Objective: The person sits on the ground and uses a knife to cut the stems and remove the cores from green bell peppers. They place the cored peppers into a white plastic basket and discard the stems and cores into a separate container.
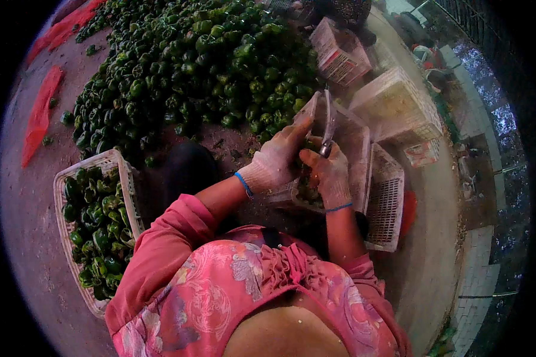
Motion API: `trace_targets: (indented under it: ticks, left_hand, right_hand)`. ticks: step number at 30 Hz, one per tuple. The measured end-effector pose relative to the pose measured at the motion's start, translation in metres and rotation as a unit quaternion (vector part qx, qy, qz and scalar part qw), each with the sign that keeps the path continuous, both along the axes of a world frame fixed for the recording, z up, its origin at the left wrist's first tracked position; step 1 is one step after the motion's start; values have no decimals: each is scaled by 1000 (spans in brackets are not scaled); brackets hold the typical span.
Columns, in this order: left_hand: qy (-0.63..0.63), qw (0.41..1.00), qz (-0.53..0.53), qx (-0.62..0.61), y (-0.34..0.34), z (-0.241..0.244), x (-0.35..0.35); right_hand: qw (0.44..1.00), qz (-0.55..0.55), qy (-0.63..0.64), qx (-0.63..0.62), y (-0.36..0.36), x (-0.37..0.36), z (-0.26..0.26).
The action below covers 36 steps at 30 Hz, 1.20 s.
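Both hands wear pale knitted gloves with orange-stained fingers and blue bands at the wrists. My right hand [332, 172] grips a long, slightly curved metal hand tool [328, 118] that points away from me; its exact kind cannot be told. Close beside it, my left hand [274, 163] has its fingers stretched toward the tool. Something greenish shows between the hands, too hidden to name. Under them stands a plastic crate [362, 156] with green pieces at its near end. Beyond lies a large heap of green bell peppers [196, 67].
A white plastic crate [124, 178] full of green peppers stands at the left. More crates are at the right: one nested low [386, 196], a pale one [397, 100], another farther back [341, 56]. Red netting [40, 120] lies on the floor at far left. Dark shapes border the heap's far right.
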<state>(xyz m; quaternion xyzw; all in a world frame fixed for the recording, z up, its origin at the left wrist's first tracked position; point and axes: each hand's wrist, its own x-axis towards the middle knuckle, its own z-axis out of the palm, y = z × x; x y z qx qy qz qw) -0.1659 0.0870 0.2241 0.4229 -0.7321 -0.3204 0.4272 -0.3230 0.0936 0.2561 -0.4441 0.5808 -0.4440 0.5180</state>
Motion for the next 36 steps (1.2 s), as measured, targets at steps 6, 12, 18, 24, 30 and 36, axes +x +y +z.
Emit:
trace_targets:
  ticks: [6, 12, 18, 24, 30, 36]
  left_hand:
    - [144, 984, -70, 78, 1, -4, 0]
    - [150, 981, -77, 94, 2, -13, -2]
    - [314, 896, -165, 267, -15, -20, 1]
    - [345, 901, -130, 227, -8, -33, -10]
    - [71, 997, -29, 9, 0, -40, -14]
    - [34, 999, 9, 9, 9, -32, -28]
  right_hand:
    - [995, -8, -98, -17, 0, -7, -15]
    - [996, -56, -62, -42, 12, 2, -12]
    - [996, -51, -6, -77, 13, -2, -28]
    - [979, -54, -193, 26, 14, -12, -26]
    - [978, -65, -199, 23, 3, -13, -55]
    - [972, 1, -222, -73, -17, -37, -94]
